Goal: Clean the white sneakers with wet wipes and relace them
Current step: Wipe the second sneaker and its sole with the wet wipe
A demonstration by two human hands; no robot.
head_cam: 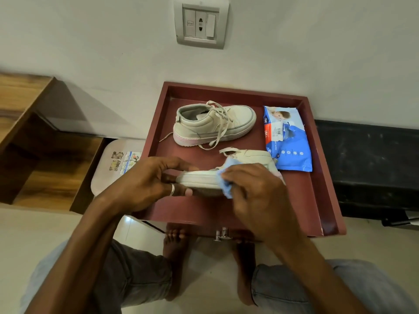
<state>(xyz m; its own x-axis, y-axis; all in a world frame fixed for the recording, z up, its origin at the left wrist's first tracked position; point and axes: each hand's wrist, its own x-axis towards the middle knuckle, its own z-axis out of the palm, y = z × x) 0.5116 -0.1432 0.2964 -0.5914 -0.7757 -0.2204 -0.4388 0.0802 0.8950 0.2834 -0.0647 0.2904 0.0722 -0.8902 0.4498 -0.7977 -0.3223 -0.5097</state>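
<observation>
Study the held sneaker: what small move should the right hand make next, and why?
Probably slide the wipe along the sole edge toward the left hand. The right hand presses the wipe against the sneaker at mid-length of that edge, the left hand grips the other end to steady it, and the stretch between them lies bare.

Left hand (149, 182) grips the toe of a white leather sneaker (226, 175) on the maroon tabletop (301, 196), right hand (254, 191) presses a blue wet wipe (223, 185) against its sole; second laced sneaker (213, 123) and blue wipes pack (286, 139) lie behind.
</observation>
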